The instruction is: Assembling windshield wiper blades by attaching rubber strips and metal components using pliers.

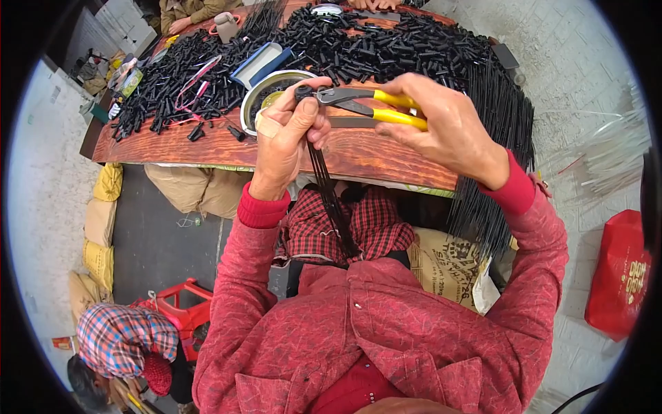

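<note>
My left hand point(279, 141), a strip of tape on it, is closed around a bundle of thin black rods point(323, 172) that hang toward my lap. A short black tubular piece point(303, 91) shows at its fingertips. My right hand point(452, 124) grips end-cutting pincers point(401, 119) by their yellow handles, which are spread apart. The dark jaws of the pincers reach to the black piece beside my left thumb. Fingers partly hide the exact contact there.
Heaps of black tubular parts point(386, 45) cover the wooden table point(200, 152). A round white-rimmed container point(247, 114) and a blue box point(261, 65) stand behind my left hand. Long black rods point(507, 117) overhang the right edge. Other people sit across the table and at lower left, near a red stool point(186, 303).
</note>
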A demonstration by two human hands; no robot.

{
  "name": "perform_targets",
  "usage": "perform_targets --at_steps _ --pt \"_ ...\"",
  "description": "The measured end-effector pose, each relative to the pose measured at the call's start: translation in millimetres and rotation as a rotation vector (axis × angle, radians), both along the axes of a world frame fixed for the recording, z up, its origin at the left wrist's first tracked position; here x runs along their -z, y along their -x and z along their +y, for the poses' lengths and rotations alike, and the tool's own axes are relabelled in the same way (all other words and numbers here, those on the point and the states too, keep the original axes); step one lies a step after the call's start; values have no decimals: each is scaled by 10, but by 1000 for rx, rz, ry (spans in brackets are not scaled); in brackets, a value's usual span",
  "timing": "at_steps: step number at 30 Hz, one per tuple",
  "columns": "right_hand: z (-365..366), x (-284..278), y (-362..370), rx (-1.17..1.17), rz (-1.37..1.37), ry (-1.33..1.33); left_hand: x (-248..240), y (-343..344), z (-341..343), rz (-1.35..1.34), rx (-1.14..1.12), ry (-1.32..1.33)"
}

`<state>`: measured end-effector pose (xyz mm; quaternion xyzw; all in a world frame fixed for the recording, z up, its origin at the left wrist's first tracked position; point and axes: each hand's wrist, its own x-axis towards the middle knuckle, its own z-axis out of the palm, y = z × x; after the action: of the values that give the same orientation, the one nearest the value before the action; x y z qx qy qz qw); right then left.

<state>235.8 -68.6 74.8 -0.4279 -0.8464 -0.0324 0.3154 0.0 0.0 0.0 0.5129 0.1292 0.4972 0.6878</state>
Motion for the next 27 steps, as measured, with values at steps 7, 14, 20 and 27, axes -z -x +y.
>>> perform_targets --at_steps 7,14,20,27 --pt "-4 -90 -280 -175 608 1507 -65 -99 -34 29 46 -73" --pt "-122 -57 -91 -3 -45 -63 -41 -69 -31 32 9 -68" --pt "-105 -166 -240 -106 623 1339 -70 -51 -73 63 73 -60" --pt "-182 -117 -106 82 -56 66 -47 -15 -26 65 33 -85"
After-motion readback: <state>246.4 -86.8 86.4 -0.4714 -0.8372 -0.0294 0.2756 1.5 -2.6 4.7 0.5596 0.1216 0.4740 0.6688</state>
